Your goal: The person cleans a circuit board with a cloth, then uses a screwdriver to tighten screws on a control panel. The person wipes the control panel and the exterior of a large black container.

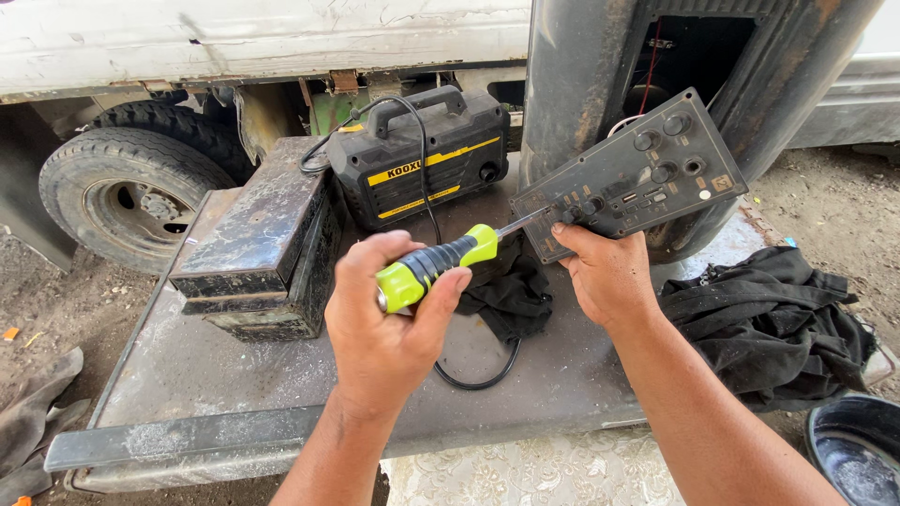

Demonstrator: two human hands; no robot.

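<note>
Screwdriver [441, 267] with a lime-green and black handle sits in the left hand [389, 323], whose fingers [450, 290] are curled closed around the grip with the thumb pressed along the upper side; its slim steel shaft runs out past the fingertips to the lower left corner of a dark control panel [630, 178]. The right hand [607, 274] steadies that panel from below, its fingers closed loosely on the bottom edge with the fingertips touching the face near the tip of the shaft. The panel looks like a thin, stiff plate, light but awkward, carrying knobs, small sockets and switches, and it leans tilted against a black cylindrical housing [581, 84] just behind the right fingers; it is probably best held by its bare rim, as here, since the knobs and the wires behind it seem easy to strain. The ribbed rubbery handle should give a sure hold, while the narrow tip could slip off a small screw head. Beyond the left knuckles stands a black and yellow machine [422, 155] with a carry handle, and beside it an old battery box [262, 234]. Black cloth [511, 290] lies under the shaft, all on a worn metal table [234, 375].
</note>
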